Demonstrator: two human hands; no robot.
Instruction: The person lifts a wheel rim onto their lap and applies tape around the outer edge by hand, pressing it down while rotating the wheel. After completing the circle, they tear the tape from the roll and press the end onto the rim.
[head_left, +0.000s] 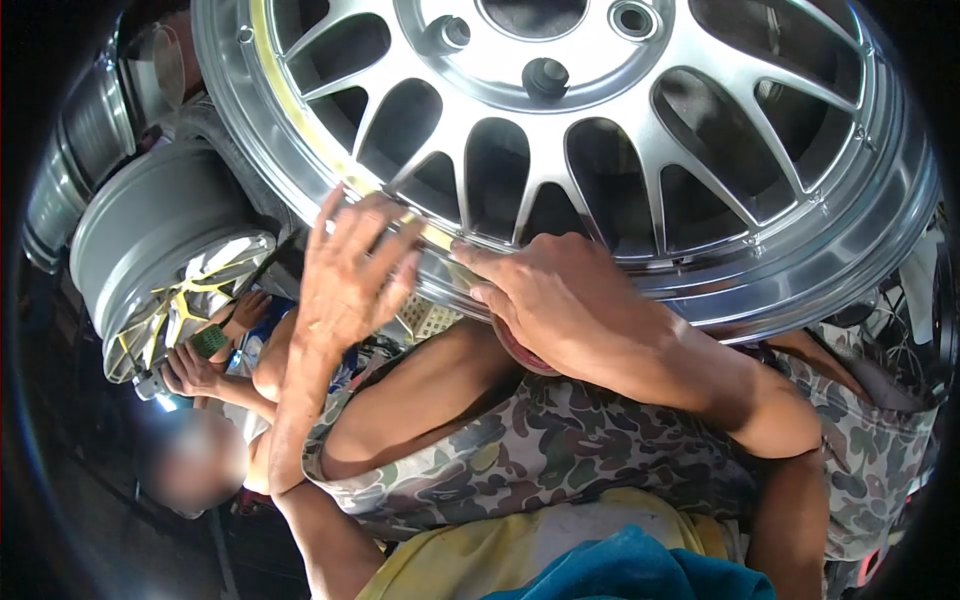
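Observation:
A large silver multi-spoke wheel rim [545, 180] fills the top of the head view. Yellow tape [290, 105] runs along its left inner lip down to the lower edge. My left hand [355, 260] lies on the lower left lip, fingers spread over the taped part. Just right of it, my right hand [560, 300] has its index finger and thumb close together on the tape's end near the lip. A round reddish tape roll [524, 352] shows partly beneath my right hand; the hand hides the rest.
Another wheel [150, 240] with yellow-marked spokes stands at the left. Beside it a person's hand [190, 370] holds a small device with a light. A metal barrel [85, 150] lies at the upper left. My legs in camouflage shorts [560, 440] are below the rim.

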